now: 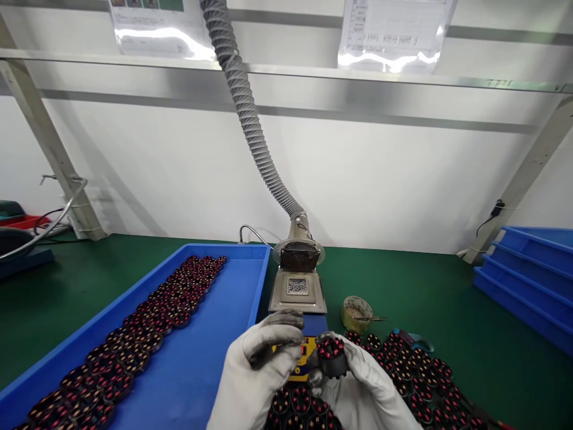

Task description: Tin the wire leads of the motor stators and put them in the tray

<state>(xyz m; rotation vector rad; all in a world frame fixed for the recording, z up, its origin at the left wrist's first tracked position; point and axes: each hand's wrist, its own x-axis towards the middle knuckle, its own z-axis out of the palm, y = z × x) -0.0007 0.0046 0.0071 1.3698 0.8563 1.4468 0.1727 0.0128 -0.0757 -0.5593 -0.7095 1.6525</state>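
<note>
My right hand [353,370], in a white glove with dark fingertips, grips a round black coil part [332,357] with red pieces around its top and small pegs under its rim. To its left, my left hand [264,364], gloved the same way, is raised with its fingers curled together. Whatever may be between those fingertips is hidden. Behind both hands stands a heated metal pot [298,286] with a square, silvery, rough-looking surface. A yellow control panel [308,352] shows partly between the hands. Below them lie several more coil parts [301,399], red and copper-coloured.
A long blue tray [179,352] on the left holds rows of coil parts [147,322]. More coil parts [416,370] spread on the green table at right, beside a small round tin [357,313]. Blue trays [528,286] are stacked far right. A grey hose [250,119] hangs above the pot.
</note>
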